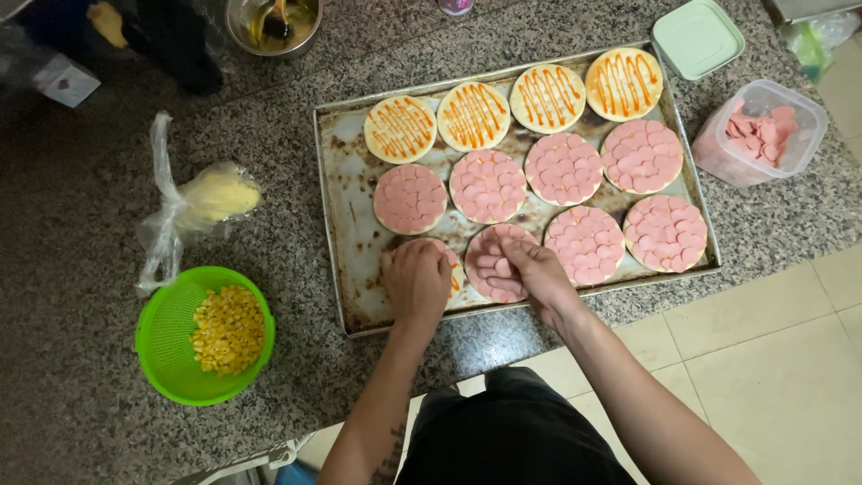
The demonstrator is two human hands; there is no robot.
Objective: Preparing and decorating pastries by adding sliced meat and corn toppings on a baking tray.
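A metal baking tray (346,189) lies on the granite counter with several small round pizza bases. The far row (473,115) has orange sauce stripes; the others (563,168) are covered with pink sausage slices. My left hand (416,280) rests fingers-down on the near-left base (452,270), hiding most of it. My right hand (532,270) reaches over the neighbouring base (496,260) and pinches pink slices at its fingertips.
A clear tub of pink sausage slices (760,131) stands right of the tray, its green lid (697,37) behind. A green colander of corn (205,334) and a plastic bag of grated cheese (202,202) lie to the left. A metal bowl (274,22) sits at the back.
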